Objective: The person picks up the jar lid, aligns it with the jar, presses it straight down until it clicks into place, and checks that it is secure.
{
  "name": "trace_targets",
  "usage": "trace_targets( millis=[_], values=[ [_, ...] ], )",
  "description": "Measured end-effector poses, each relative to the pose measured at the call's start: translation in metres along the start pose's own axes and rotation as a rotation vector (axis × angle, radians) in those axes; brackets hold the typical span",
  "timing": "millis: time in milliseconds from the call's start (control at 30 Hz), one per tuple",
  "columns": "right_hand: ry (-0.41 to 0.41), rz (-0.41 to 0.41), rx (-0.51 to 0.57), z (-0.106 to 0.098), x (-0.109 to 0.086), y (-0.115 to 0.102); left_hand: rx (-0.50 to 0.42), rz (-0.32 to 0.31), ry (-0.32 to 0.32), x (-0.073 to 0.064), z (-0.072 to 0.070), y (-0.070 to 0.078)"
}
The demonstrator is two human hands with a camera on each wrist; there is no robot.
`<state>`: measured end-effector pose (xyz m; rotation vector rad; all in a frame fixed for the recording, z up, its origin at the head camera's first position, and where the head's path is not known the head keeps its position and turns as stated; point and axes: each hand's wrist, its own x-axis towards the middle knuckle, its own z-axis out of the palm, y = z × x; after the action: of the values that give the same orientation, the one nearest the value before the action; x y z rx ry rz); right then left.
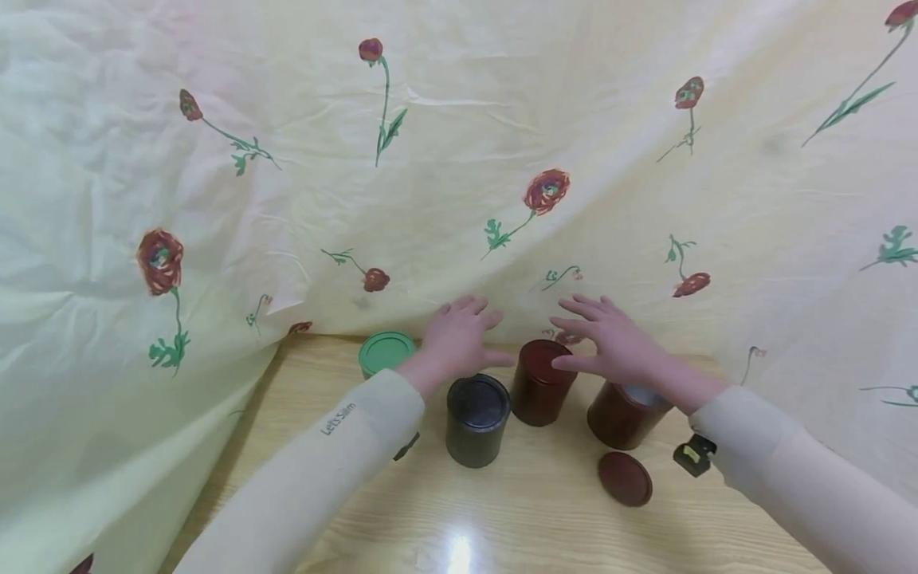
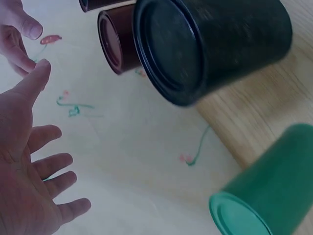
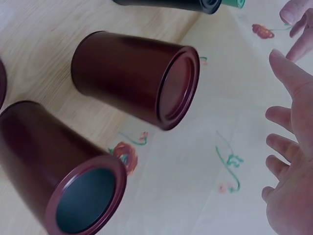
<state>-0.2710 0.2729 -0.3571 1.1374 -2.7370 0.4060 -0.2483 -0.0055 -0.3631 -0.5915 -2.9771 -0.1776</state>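
Note:
Both hands hover above a group of cans, fingers spread, holding nothing. The left hand (image 1: 459, 339) is over the gap between a green lidded can (image 1: 387, 352) and a black lidded can (image 1: 478, 422). Over the dark red lidded can (image 1: 541, 391) and an uncovered dark red can (image 1: 622, 418) reaches the right hand (image 1: 610, 343); its thumb overlaps the lidded can in the head view. The right wrist view shows the open mouth (image 3: 87, 200) of the uncovered can. A loose dark red lid (image 1: 625, 478) lies in front of that can.
The cans stand on a light wooden tabletop (image 1: 402, 510). Behind them hangs a cream cloth (image 1: 445, 215) with red flowers, its folds also bordering the table on the left and right. A dark wrist device (image 1: 694, 454) sits at the right sleeve.

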Motion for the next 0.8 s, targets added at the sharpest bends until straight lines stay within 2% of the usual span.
trace_targets(
  millis=[233,467,600,800],
  values=[
    [0.020,0.015,0.005,-0.003,-0.021,0.016,0.050,-0.027,-0.016,0.005,0.007,0.026],
    [0.033,0.033,0.007,-0.003,-0.043,0.023,0.045,-0.007,0.012,0.003,0.014,0.051],
    [0.037,0.044,0.020,-0.001,-0.053,0.023,0.072,0.003,0.017,0.002,0.021,0.063],
    [0.085,0.029,0.009,0.007,-0.073,0.028,0.101,0.005,0.013,-0.002,0.036,0.078]
  ],
)
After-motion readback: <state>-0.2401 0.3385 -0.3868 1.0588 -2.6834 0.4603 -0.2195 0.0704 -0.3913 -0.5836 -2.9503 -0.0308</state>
